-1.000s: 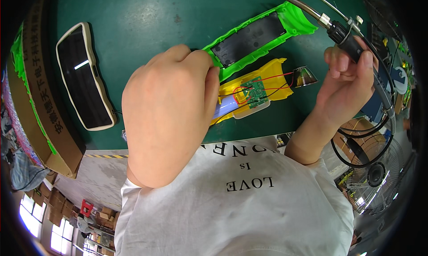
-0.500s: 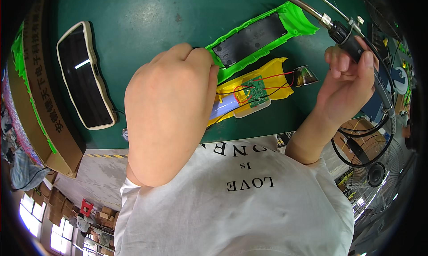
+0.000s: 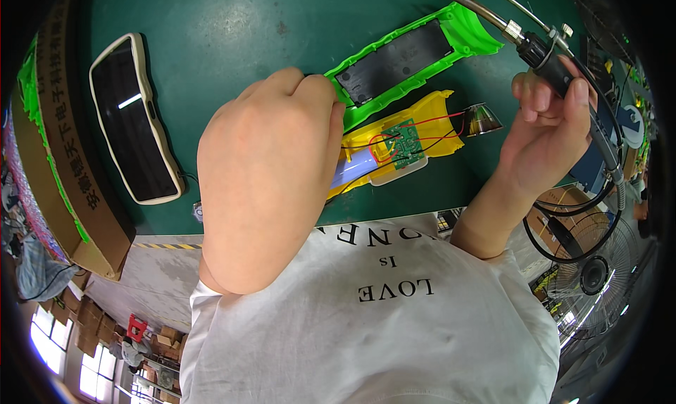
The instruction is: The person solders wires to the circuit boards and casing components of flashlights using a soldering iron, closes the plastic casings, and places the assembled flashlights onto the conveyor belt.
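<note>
My right hand (image 3: pixel 549 119) grips the handle of a soldering iron (image 3: pixel 536 55), its tip pointing up and to the left above the table. A thin metal tube is clamped alongside the iron. My left hand (image 3: pixel 267 147) curls over the left end of a yellow plastic shell (image 3: pixel 438 115), its back hiding most of its fingers and whatever they hold. Inside the shell lie a green circuit board (image 3: pixel 404 142) and a blue-violet cylindrical battery (image 3: pixel 355 167). Red and black wires run from the board to a shiny cone reflector (image 3: pixel 482 120) at the right end. Behind lies a green plastic shell (image 3: pixel 480 39) with a black panel.
A phone-like device with a dark screen (image 3: pixel 130 115) and pale frame lies left on the green table (image 3: pixel 232 24). Beyond it stands a cardboard box (image 3: pixel 77 186) with green pieces. The iron's black cable (image 3: pixel 535 242) loops down at the right, near a standing fan (image 3: pixel 595 274).
</note>
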The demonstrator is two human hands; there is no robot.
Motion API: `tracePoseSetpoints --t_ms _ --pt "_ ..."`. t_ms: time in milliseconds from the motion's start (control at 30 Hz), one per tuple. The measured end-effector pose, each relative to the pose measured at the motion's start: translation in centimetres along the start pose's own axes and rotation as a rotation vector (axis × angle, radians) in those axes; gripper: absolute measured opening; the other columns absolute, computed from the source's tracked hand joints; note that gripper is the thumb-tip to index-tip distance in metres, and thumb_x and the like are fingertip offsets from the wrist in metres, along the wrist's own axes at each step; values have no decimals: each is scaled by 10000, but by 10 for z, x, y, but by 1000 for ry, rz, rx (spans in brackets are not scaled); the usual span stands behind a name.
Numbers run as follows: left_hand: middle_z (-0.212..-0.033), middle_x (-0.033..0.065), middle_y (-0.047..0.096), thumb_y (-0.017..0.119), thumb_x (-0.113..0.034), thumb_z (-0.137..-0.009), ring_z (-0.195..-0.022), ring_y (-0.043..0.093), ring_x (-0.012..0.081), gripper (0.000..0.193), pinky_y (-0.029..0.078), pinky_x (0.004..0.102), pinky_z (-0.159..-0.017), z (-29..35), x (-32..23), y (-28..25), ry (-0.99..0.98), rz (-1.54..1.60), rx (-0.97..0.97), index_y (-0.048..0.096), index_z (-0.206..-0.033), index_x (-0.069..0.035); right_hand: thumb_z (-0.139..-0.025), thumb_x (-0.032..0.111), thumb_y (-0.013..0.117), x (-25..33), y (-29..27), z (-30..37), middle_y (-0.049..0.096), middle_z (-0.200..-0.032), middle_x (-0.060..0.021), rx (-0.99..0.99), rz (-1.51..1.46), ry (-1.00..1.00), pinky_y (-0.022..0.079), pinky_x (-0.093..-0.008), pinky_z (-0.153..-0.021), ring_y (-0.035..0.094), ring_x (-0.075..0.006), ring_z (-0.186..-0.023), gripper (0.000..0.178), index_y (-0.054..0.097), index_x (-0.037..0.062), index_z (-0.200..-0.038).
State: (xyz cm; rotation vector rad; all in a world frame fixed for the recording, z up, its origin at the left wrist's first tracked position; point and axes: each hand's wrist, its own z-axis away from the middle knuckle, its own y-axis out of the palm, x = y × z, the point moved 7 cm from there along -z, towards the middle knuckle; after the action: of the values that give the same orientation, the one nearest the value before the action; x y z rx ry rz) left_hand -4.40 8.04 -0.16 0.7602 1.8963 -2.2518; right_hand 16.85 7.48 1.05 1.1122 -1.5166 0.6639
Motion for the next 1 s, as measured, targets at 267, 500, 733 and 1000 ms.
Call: tracePoseSetpoints --t_ms 267,500,733,1000 --pt "-643 73 498 576 -102 -715 -528 492 224 59 387 316 -498 2 1 0 -8 1 -2 585 -741 -49 -806 180 504 0 1 2 473 -542 -73 -6 6 0 354 -230 -449 402 -102 -448 254 539 -59 -885" --pt "-613 77 467 581 -94 -728 -502 454 182 67 369 284 -479 2 0 -3 -8 94 -32 590 -776 -48 -868 209 384 -11 0 -1 435 -596 -18 -11 20 110 397 -398 -793 370 -90 -511 318 526 -49 -988" --pt "-649 74 495 603 -43 -700 -555 461 184 88 378 273 -519 2 -8 -15 129 242 -140 570 -777 -20 -854 202 467 -15 24 -11 451 -593 -30 -42 -51 88 301 -177 -441 393 -78 -478 229 498 -17 -912" --pt "-776 77 546 649 -75 -629 -710 510 247 204 407 329 -619 2 -38 -6 351 254 -173 555 -807 -41 -858 165 417 -27 16 -3 432 -604 -30 18 56 244 479 -413 -748 363 -90 -490 260 501 -61 -956"
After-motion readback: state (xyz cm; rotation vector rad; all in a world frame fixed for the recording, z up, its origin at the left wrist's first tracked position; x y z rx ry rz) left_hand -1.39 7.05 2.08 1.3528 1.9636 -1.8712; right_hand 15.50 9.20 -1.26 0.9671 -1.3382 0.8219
